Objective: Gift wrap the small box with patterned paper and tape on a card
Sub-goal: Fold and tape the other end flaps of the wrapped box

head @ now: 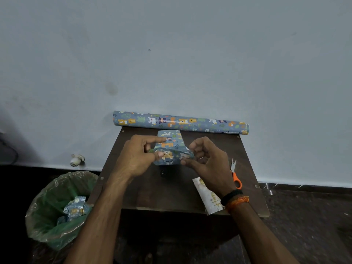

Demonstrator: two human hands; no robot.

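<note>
Our left hand (136, 157) and right hand (206, 161) pinch the paper-wrapped box (170, 149); the box itself hides under the paper.

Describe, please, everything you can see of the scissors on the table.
The scissors are small, with short pale metal blades and orange, plastic-looking loop handles. The blades look slightly parted and point away from the person toward the wall; the handles face the near edge. They lie flat on the dark brown table, near its right edge, just right of the right hand, whose wrist hides part of them. Nothing grips them. Whether they touch the white card nearby cannot be told.
</note>
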